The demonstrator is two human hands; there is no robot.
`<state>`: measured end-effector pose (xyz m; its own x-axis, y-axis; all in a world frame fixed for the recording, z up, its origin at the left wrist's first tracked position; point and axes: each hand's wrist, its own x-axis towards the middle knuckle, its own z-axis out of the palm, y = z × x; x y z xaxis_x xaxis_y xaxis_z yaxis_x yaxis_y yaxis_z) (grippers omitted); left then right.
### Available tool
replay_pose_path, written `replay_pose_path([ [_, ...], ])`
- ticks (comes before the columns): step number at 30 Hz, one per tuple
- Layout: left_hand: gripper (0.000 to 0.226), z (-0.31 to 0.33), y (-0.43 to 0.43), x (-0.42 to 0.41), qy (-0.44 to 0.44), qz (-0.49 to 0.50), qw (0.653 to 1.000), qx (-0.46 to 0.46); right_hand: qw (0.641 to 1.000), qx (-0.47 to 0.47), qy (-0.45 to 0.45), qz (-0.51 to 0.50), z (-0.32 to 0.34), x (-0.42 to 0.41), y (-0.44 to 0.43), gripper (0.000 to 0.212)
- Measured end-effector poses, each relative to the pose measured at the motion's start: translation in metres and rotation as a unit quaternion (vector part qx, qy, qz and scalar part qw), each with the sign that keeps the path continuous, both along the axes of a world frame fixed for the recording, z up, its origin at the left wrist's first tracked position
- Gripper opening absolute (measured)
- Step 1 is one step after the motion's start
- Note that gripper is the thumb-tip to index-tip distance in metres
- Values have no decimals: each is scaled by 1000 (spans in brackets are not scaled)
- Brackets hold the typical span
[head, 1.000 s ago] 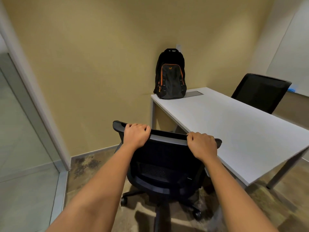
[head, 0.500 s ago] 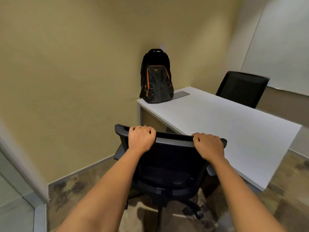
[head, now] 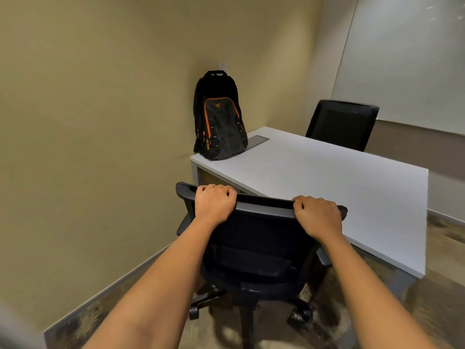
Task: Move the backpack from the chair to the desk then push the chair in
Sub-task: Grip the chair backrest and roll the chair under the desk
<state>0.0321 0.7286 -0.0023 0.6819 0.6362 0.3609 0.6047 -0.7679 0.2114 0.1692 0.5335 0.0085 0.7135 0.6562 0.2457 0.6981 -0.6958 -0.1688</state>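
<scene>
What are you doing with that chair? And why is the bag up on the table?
A person grips the top of the chair back with both hands, the left hand and the right hand. The backpack already stands upright on the desk, in the corner by the wall. The chair is not yet tucked under the desk.

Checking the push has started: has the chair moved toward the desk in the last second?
Cannot tell. The camera swung, so the view changed; the chair sits beside the desk edge much as before, not clearly farther under it.
</scene>
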Motion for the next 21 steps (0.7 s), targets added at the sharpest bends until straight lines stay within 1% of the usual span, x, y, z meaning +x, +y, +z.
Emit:
replay_pose_path([
  [5,44,-3,41,10,-3,-15,999,31,1000,-3,-14,-24,-4,2,35,43],
  [9,54,-4,69,21,-19,-33,999,16,999,11,5,-40,-4,4,57,44],
  [13,49,-6,95,30,-16,-50,998,35,998,10,15,-53,-2,5,79,44],
  [21,45,-4,140,43,-52,-80,995,17,995,6,23,-92,0,2,117,42],
])
